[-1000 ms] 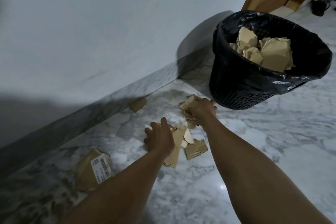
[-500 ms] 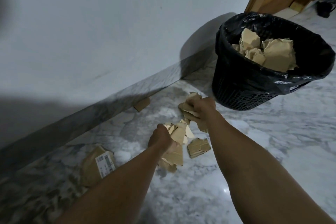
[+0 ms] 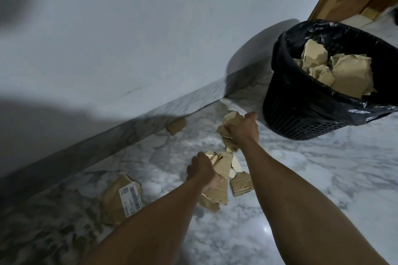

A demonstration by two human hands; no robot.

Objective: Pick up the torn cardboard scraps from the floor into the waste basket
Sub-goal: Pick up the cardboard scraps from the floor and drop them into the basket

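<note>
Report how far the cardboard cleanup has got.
Done: several scraps already sit in the basket. In hand: the left hand grips a bunch; the right hand grips a second bunch. Left on the floor: a labelled piece, a small piece by the skirting, and a corrugated piece between the arms.

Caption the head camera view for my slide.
Left hand and right hand each grip torn cardboard scraps; more lie on the marble floor beside a black waste basket holding cardboard.
</note>
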